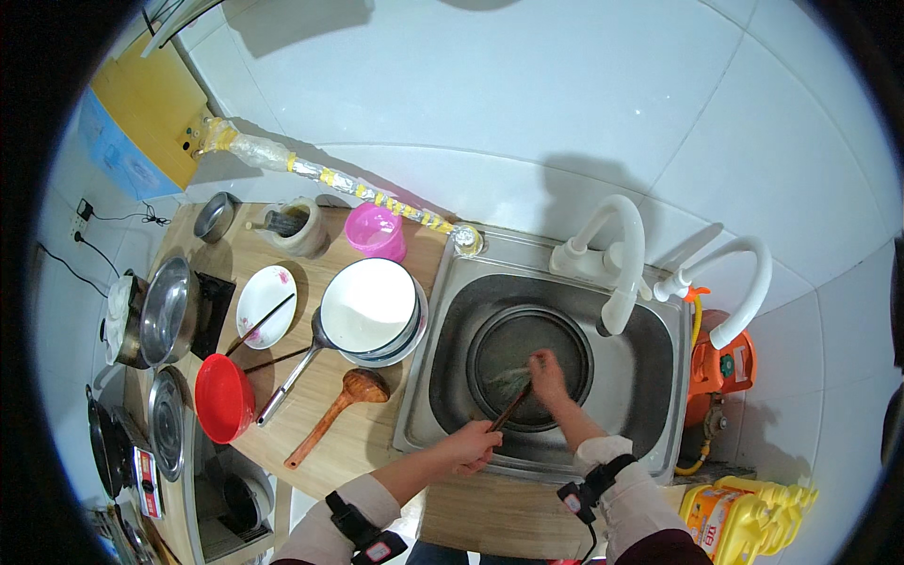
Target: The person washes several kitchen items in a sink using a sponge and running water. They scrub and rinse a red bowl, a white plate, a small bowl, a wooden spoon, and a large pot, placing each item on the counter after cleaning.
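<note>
My left hand (474, 447) is closed around the near end of dark brown chopsticks (511, 411), over the front edge of the steel sink (635, 395). The chopsticks slant up and away, their far end meeting my right hand (547, 378). That hand has curled fingers and is blurred, so its grip is hard to make out. Beside its fingers is a blurred whitish-green patch (510, 381), perhaps a scrubber or splashing water. Beneath both lies a round dark pan (487, 339) in the basin. A white faucet (621, 282) arches over the basin's back right.
Left of the sink stand stacked white bowls (369, 304), a wooden ladle (339, 409), a metal spatula (289, 388), a red bowl (224, 399), a floral plate (265, 304), a pink cup (376, 232) and a stone mortar (300, 229). Yellow jugs (741, 515) stand at lower right.
</note>
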`<state>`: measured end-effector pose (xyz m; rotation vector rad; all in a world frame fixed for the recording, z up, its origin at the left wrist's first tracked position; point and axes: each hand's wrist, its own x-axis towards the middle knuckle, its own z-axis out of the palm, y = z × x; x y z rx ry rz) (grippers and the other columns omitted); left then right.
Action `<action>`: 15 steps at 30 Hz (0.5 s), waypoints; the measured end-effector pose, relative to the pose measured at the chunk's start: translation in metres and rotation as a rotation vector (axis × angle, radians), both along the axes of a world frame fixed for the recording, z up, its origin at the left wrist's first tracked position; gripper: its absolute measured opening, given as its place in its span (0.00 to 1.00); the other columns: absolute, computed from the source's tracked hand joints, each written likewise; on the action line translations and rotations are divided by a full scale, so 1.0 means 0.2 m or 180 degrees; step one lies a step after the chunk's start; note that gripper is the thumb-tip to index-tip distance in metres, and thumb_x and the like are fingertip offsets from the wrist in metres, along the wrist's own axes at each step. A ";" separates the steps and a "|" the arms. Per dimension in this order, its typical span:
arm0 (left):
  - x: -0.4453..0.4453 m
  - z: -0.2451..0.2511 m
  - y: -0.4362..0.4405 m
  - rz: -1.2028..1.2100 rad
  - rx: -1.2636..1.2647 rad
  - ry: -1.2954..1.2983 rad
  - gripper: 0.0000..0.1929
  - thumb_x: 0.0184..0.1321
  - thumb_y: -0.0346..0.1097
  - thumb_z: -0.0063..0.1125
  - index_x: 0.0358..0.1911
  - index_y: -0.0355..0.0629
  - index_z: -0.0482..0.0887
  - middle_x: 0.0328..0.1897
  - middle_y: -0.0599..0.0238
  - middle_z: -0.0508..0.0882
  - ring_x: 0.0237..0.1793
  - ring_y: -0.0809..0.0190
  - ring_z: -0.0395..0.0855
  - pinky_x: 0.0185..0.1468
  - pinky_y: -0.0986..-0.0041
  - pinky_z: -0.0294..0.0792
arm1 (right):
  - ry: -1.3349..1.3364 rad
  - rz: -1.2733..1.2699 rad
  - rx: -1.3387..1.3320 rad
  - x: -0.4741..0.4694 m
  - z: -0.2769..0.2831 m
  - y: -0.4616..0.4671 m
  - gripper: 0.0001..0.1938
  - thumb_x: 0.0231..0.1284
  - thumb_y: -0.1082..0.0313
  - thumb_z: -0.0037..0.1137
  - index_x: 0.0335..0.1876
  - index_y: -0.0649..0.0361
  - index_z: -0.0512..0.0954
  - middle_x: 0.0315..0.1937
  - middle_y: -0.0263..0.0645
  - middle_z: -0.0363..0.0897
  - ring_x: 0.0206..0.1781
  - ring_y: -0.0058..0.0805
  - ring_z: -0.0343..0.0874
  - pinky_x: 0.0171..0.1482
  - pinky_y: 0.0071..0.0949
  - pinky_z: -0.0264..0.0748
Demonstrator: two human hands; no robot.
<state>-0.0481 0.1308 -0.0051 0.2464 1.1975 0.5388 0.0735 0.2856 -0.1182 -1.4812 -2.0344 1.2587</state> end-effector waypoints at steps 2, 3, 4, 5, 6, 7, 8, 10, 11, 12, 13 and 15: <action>-0.06 0.01 -0.03 -0.0109 0.0005 -0.0178 0.08 0.61 0.38 0.40 0.31 0.42 0.66 0.12 0.69 0.65 0.09 0.70 0.58 0.09 0.76 0.46 | -0.0435 -0.0309 0.0179 0.07 -0.04 0.10 0.18 0.57 0.63 0.49 0.51 0.58 0.61 0.42 0.57 0.69 0.45 0.55 0.68 0.47 0.44 0.65; -0.08 0.02 -0.05 -0.0180 0.0086 -0.0076 0.08 0.61 0.38 0.41 0.31 0.42 0.66 0.13 0.68 0.66 0.09 0.70 0.59 0.09 0.76 0.48 | -0.0749 -0.0485 0.0337 0.09 -0.05 0.12 0.20 0.56 0.64 0.49 0.52 0.59 0.61 0.43 0.57 0.68 0.46 0.56 0.67 0.47 0.44 0.66; -0.11 0.03 -0.06 -0.0271 0.0060 0.0049 0.08 0.61 0.39 0.41 0.31 0.43 0.67 0.13 0.67 0.67 0.10 0.70 0.60 0.09 0.77 0.49 | -0.0998 -0.0248 0.0470 0.10 -0.06 0.12 0.20 0.56 0.64 0.49 0.53 0.59 0.61 0.44 0.57 0.68 0.47 0.55 0.67 0.47 0.44 0.66; -0.13 0.04 -0.07 -0.0377 -0.0026 0.0193 0.08 0.61 0.39 0.42 0.31 0.43 0.67 0.13 0.66 0.68 0.10 0.70 0.62 0.10 0.77 0.50 | -0.1260 -0.0082 0.0627 0.12 -0.07 0.11 0.20 0.56 0.65 0.48 0.54 0.58 0.61 0.45 0.56 0.67 0.47 0.54 0.67 0.47 0.43 0.67; -0.14 0.06 -0.08 -0.0395 0.0078 0.0271 0.08 0.61 0.39 0.42 0.30 0.43 0.67 0.14 0.66 0.70 0.09 0.71 0.62 0.09 0.77 0.52 | -0.1417 0.0151 0.0876 0.13 -0.07 0.11 0.20 0.56 0.65 0.48 0.54 0.58 0.61 0.46 0.56 0.67 0.48 0.53 0.67 0.47 0.43 0.67; -0.16 0.07 -0.09 -0.0402 0.0113 0.0381 0.09 0.61 0.39 0.43 0.30 0.42 0.67 0.15 0.66 0.71 0.09 0.71 0.63 0.09 0.78 0.53 | -0.1866 0.0736 0.1115 0.14 -0.06 0.10 0.21 0.56 0.66 0.46 0.55 0.58 0.62 0.48 0.55 0.66 0.49 0.51 0.67 0.47 0.42 0.68; -0.19 0.09 -0.11 -0.0399 0.0079 0.0534 0.09 0.60 0.40 0.44 0.29 0.42 0.67 0.15 0.66 0.72 0.09 0.71 0.63 0.09 0.78 0.55 | -0.2333 0.1448 0.1308 0.15 -0.05 0.08 0.21 0.56 0.66 0.45 0.56 0.58 0.62 0.49 0.54 0.64 0.50 0.49 0.67 0.47 0.42 0.68; -0.24 0.10 -0.17 -0.0395 0.0499 0.0969 0.10 0.61 0.40 0.44 0.30 0.42 0.67 0.16 0.66 0.72 0.09 0.70 0.64 0.09 0.77 0.55 | -0.3035 0.2687 0.0907 0.16 -0.02 0.06 0.27 0.49 0.67 0.51 0.58 0.54 0.62 0.49 0.48 0.67 0.53 0.44 0.67 0.48 0.44 0.68; -0.27 0.10 -0.20 -0.0409 0.0663 0.1203 0.10 0.61 0.40 0.44 0.30 0.42 0.67 0.16 0.66 0.72 0.08 0.70 0.64 0.09 0.77 0.55 | -0.3493 0.2913 0.0686 0.14 -0.01 0.05 0.29 0.46 0.63 0.54 0.59 0.53 0.62 0.48 0.45 0.71 0.52 0.41 0.70 0.47 0.43 0.68; -0.31 0.10 -0.24 -0.0579 0.0796 0.1284 0.10 0.61 0.42 0.43 0.31 0.42 0.68 0.16 0.67 0.72 0.12 0.69 0.68 0.13 0.76 0.60 | -0.3403 0.3149 0.0347 0.13 0.00 0.05 0.29 0.46 0.63 0.53 0.59 0.56 0.62 0.49 0.45 0.72 0.51 0.41 0.71 0.49 0.44 0.68; -0.35 0.09 -0.30 -0.0448 0.1036 0.1447 0.10 0.61 0.42 0.43 0.31 0.42 0.68 0.17 0.67 0.72 0.14 0.68 0.70 0.15 0.75 0.62 | -0.3310 0.2948 -0.0213 0.11 0.02 0.04 0.22 0.53 0.67 0.44 0.57 0.57 0.66 0.52 0.44 0.70 0.53 0.40 0.71 0.52 0.45 0.64; -0.39 0.07 -0.39 -0.0279 0.1460 0.1687 0.11 0.62 0.42 0.42 0.31 0.42 0.69 0.18 0.66 0.73 0.17 0.67 0.72 0.20 0.74 0.65 | -0.3191 0.2664 -0.0536 0.06 0.02 0.00 0.22 0.55 0.64 0.44 0.57 0.58 0.65 0.52 0.44 0.70 0.51 0.44 0.71 0.56 0.42 0.61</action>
